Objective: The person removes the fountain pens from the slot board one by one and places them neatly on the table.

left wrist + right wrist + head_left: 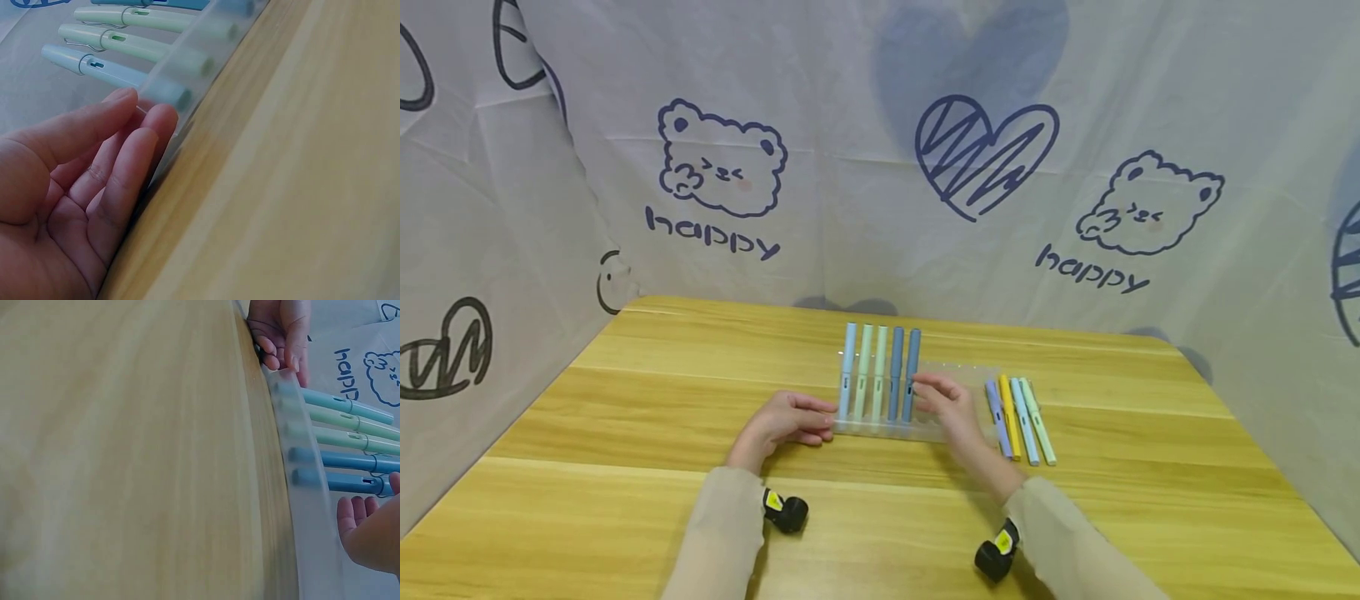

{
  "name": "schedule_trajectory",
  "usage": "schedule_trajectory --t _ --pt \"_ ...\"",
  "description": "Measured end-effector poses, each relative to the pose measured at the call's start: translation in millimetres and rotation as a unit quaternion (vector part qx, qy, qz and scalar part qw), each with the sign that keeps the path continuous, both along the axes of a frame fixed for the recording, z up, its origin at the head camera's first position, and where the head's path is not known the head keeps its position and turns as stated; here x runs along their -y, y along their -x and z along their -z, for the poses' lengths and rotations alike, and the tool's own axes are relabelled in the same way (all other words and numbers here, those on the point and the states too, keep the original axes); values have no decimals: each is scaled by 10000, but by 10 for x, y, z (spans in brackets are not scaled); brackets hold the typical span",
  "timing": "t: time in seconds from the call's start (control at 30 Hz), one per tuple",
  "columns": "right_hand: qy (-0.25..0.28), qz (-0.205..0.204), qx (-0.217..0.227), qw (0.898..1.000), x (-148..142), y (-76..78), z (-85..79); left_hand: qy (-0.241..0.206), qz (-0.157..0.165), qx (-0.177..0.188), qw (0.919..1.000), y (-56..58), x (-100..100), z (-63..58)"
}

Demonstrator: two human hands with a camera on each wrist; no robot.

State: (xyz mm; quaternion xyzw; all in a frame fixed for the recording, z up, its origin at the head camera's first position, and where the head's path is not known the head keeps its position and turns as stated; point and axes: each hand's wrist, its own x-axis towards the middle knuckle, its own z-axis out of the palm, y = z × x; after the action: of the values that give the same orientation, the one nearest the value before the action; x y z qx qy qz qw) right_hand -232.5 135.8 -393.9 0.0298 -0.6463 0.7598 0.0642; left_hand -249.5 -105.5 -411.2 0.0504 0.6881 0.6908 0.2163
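Note:
A clear plastic pen holder stands on the table with several pens upright in a row: a light blue pen, two pale green pens and two dark blue pens. At its front left corner my left hand pinches the edge between thumb and fingertips, seen close in the left wrist view. My right hand is at the right side of the outermost dark blue pen, a fingertip overlapping it near the clip. In the right wrist view its other fingers are bent loosely beside that pen.
Right of the holder lie loose pens: a purple pen, a yellow pen, a light blue one and a pale green one. The wooden table meets a printed cloth backdrop behind and at both sides.

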Motion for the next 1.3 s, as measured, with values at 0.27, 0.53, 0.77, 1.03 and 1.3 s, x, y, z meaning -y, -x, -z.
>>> schedule_trajectory --t 0.27,0.53,0.77,1.03,1.3 --pt "58 -203 164 9996 7 11 37 -7 -6 29 10000 1 2 4" --pt "-304 -342 104 9989 6 42 55 22 -28 30 10000 -2 6 -3" --pt "-645 -226 -89 9976 13 73 90 2 -21 16 10000 0 1 7" --pt "-846 350 -373 9951 21 96 51 4 16 2 10000 2 -4 13" --pt "-917 485 -692 9922 15 90 -21 40 -15 17 10000 2 0 12"
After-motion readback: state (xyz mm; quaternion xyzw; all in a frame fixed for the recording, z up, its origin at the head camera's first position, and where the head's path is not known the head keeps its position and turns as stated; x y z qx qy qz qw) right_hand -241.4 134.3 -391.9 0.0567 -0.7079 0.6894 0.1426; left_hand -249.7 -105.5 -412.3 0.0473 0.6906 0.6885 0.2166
